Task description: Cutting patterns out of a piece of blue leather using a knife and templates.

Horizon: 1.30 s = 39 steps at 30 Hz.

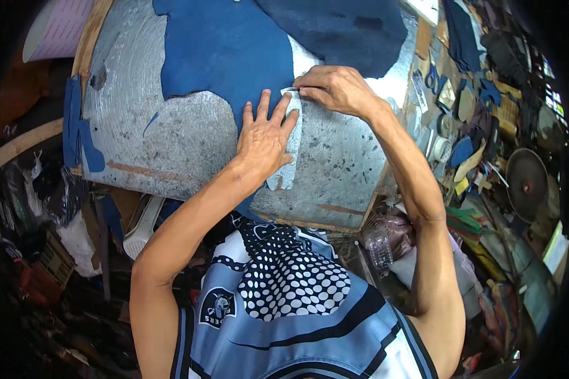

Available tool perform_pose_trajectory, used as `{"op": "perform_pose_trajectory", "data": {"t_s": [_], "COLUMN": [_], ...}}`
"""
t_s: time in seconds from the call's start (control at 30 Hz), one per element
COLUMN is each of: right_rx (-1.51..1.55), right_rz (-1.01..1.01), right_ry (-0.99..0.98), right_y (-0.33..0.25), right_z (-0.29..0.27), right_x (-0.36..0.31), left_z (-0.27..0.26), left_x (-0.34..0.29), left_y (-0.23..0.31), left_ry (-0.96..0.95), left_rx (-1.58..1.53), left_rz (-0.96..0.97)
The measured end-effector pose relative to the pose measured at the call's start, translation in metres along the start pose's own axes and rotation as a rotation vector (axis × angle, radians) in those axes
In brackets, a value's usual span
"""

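A large blue sheet, leather-like, point(224, 47) lies over the grey metal-topped table point(177, 136). Along its right edge runs a long pale pattern piece point(289, 175). My left hand point(263, 136) is open, fingers spread, pressing flat on the pale piece and the blue sheet beside it. At the top end of that piece, my right hand point(335, 90) is closed in a pinch. A thin, silvery tool point(295, 89) shows at its fingertips, touching or nearly touching the piece; most of it is hidden in the fingers.
A darker blue sheet point(354, 35) lies at the far side. Blue scraps point(79, 136) hang over the left table edge. On the right, a cluttered surface holds blue-handled scissors point(432, 79), a white-lidded jar point(442, 150) and several offcuts. A round dark disc point(526, 183) stands farther right.
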State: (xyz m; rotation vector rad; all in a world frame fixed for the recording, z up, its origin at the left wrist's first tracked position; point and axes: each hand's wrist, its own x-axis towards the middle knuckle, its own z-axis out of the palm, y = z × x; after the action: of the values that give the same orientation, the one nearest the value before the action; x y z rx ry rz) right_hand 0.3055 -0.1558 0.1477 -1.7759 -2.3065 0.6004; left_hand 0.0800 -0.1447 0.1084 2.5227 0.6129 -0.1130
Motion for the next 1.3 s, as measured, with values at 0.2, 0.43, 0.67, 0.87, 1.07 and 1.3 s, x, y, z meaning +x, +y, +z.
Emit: {"op": "perform_pose_trajectory", "data": {"t_s": [0.2,0.43,0.67,0.87,1.07,1.3], "right_rx": [-0.039,-0.067,-0.167,-0.227,-0.17,-0.132], "right_rz": [0.002,-0.005,0.073,0.078,0.099,0.108], "right_ry": [-0.034,-0.037,-0.168,-0.052,-0.099,-0.178], "right_y": [-0.01,-0.015,-0.022,-0.014,0.002,0.013], "right_z": [-0.004,0.0,-0.007,-0.006,-0.014,-0.02], "right_x": [0.009,0.012,0.013,0.001,-0.002,-0.004], "left_z": [-0.003,-0.003,-0.006,-0.006,-0.006,-0.005], "left_x": [-0.006,-0.011,-0.009,-0.004,-0.001,-0.002], "left_y": [-0.003,-0.009,-0.005,-0.001,-0.003,-0.002], "left_ry": [0.02,0.041,0.036,0.029,0.015,0.006], "left_rx": [-0.052,-0.059,-0.073,-0.051,-0.053,-0.03], "left_rz": [-0.008,0.004,-0.016,-0.017,-0.02,-0.02]}}
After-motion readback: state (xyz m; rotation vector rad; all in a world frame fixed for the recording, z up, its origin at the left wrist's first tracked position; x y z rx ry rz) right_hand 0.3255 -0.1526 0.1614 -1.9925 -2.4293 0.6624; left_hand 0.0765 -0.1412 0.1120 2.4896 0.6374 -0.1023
